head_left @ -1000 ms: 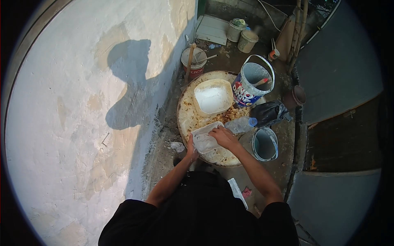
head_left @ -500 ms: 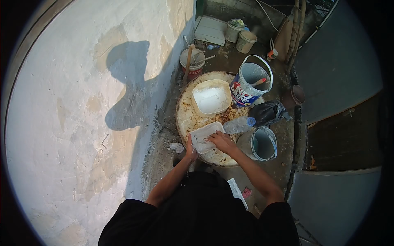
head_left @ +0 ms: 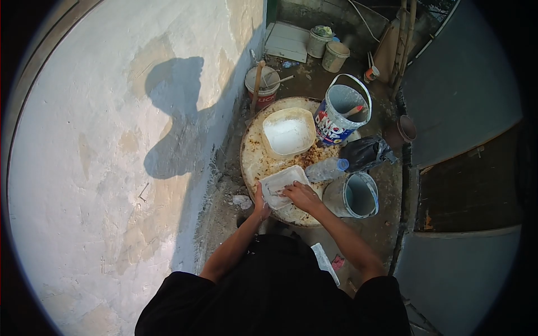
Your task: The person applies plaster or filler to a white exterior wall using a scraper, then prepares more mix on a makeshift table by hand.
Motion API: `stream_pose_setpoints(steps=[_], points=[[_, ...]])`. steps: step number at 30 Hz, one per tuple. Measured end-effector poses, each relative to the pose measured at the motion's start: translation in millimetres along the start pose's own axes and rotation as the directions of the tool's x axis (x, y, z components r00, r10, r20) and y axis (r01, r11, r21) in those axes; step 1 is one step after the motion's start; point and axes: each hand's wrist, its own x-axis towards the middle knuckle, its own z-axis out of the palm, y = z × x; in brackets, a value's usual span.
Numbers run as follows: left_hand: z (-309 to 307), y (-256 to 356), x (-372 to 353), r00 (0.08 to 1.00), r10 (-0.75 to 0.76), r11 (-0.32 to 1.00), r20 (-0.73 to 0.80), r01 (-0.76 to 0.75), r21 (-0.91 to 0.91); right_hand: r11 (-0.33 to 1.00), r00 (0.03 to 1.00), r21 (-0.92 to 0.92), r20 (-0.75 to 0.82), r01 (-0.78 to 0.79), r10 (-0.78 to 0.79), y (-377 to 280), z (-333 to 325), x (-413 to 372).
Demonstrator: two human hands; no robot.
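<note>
A shallow white tray [head_left: 274, 183] is tilted over the near edge of a round, stained tabletop [head_left: 255, 151]. My left hand [head_left: 261, 204] grips its left side, fingers wrapped round the rim. Inside the tray lies my right hand [head_left: 299, 194], its fingers bent down to the tray's surface; whether they hold anything is too small to tell. Just beyond is a yellowish square tub [head_left: 288, 132] with white material in it. A clear plastic bottle [head_left: 325, 169] with a blue cap lies right of the tray.
A printed paint bucket [head_left: 332, 126] holds a red-handled tool. To the right are a black plastic bag [head_left: 361, 154] and a grey bucket [head_left: 358, 196]. A bucket with sticks [head_left: 262, 84] stands by the patchy wall [head_left: 112, 140]. Smaller buckets stand farther back.
My right hand has shifted slightly left within the tray. My left hand keeps its hold on the tray's side.
</note>
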Motion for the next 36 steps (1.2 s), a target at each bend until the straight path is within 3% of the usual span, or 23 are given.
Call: stream_pose_setpoints(steps=[3,9,12,15,18,21,24,27,30,33,36], points=[[1,1,-1,0.999,0.0,1.0,0.035,0.0,0.004,0.997,0.999,0.047,0.002,0.054,-0.054,-4,3,-15],[-1,-2,0,1.0,0.019,1.0,0.017,-0.019,0.01,0.984,0.982,0.126,-0.117,-0.13,0.145,4,-11,-6],[-2,-1,0,0.998,0.002,1.0,0.055,-0.002,-0.008,0.999,0.999,0.023,-0.029,-0.032,0.032,5,-1,2],[-7,-3,3,0.997,0.013,1.0,0.075,-0.012,-0.016,0.996,0.996,0.05,-0.059,0.073,-0.07,10,12,-2],[-8,-5,4,0.997,0.029,0.999,0.065,-0.031,0.027,0.988,0.996,0.143,-0.078,0.061,-0.051,9,9,-8],[-7,-6,8,0.999,0.022,0.999,0.036,-0.023,0.032,0.967,0.971,0.253,-0.22,-0.032,0.09,11,-16,-13],[-9,-6,5,1.0,0.016,0.999,0.005,-0.016,0.042,0.904,0.873,0.426,-0.428,-0.033,0.233,17,-11,-11],[-9,-6,5,1.0,0.01,0.999,0.019,-0.011,0.044,0.729,0.796,0.671,-0.363,-0.138,0.485,18,3,-12],[-11,-7,8,1.0,0.017,0.999,0.025,-0.018,0.037,0.562,0.719,0.803,-0.27,-0.199,0.64,17,12,-16],[-9,-6,5,0.999,0.029,0.998,0.022,-0.03,0.054,0.454,0.597,0.882,-0.3,-0.122,0.744,11,37,-17],[-4,-5,3,0.999,0.038,0.999,0.014,-0.038,0.026,0.431,0.48,0.902,-0.365,-0.03,0.798,-8,35,-19]])
